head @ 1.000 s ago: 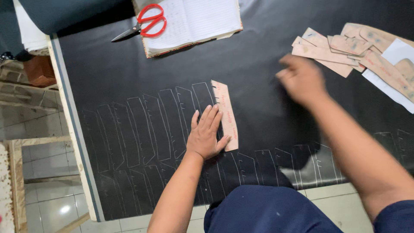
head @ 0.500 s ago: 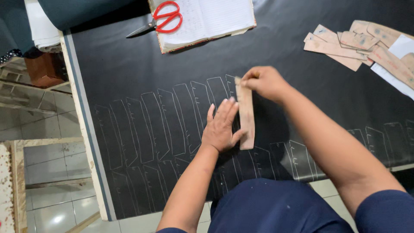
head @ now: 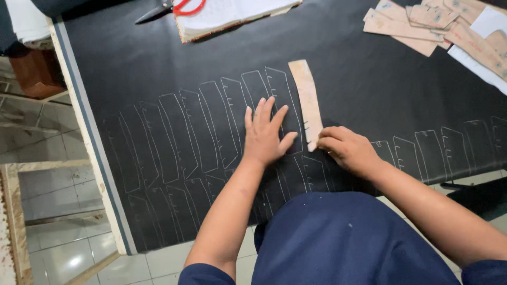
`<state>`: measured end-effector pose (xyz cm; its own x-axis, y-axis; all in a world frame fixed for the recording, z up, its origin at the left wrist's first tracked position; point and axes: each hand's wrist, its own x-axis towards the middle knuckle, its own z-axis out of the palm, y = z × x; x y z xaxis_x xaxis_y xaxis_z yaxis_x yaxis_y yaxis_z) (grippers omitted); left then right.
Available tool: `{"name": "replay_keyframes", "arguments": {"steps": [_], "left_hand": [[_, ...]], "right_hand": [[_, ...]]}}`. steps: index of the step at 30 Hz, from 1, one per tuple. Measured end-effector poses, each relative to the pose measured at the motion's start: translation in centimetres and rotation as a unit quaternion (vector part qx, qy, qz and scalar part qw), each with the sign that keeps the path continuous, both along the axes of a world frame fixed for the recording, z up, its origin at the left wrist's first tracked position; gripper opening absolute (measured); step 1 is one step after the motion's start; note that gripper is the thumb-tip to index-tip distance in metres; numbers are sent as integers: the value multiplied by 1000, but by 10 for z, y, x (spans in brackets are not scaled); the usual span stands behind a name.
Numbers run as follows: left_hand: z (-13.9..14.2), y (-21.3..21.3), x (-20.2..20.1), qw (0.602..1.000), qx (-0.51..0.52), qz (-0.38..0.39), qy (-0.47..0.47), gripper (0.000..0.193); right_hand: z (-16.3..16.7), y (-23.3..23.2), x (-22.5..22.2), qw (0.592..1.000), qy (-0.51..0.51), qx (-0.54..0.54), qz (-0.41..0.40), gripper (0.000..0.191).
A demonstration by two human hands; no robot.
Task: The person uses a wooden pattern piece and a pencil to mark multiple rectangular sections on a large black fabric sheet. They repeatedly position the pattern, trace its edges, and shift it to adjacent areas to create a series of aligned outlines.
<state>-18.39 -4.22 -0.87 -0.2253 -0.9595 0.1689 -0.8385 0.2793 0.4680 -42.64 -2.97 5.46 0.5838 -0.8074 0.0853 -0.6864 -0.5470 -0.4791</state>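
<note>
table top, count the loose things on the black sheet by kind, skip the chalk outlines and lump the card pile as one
card template under the hands: 1
pile of card templates: 1
open notebook: 1
scissors: 1
total: 4
The right hand is at the template's lower end; the left hand lies flat beside it.

Cardboard template (head: 307, 100): one narrow tan strip, slightly curved, ends squared off. Lies flat on black sheet material (head: 158, 63) spread over the counter, long axis running away from the person, leaning a little left at the far end. Sits just right of a row of white chalk outlines (head: 211, 126) of like shape. Near end touches the right-hand fingers.
</note>
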Motion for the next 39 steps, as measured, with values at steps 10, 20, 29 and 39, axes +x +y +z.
{"name": "replay_keyframes", "arguments": {"steps": [10, 20, 29, 39], "left_hand": [[17, -2, -32, 996, 93, 8, -13, 78], [17, -4, -28, 993, 111, 9, 33, 77], [16, -3, -29, 995, 92, 14, 38, 78], [20, -5, -28, 993, 113, 10, 33, 75]], "right_hand": [[-33, -32, -19, 981, -21, 135, -135, 45], [-35, -41, -22, 981, -17, 158, -114, 53], [-32, -41, -20, 981, -8, 159, -114, 53], [-27, -41, -18, 977, -6, 174, -120, 52]]}}
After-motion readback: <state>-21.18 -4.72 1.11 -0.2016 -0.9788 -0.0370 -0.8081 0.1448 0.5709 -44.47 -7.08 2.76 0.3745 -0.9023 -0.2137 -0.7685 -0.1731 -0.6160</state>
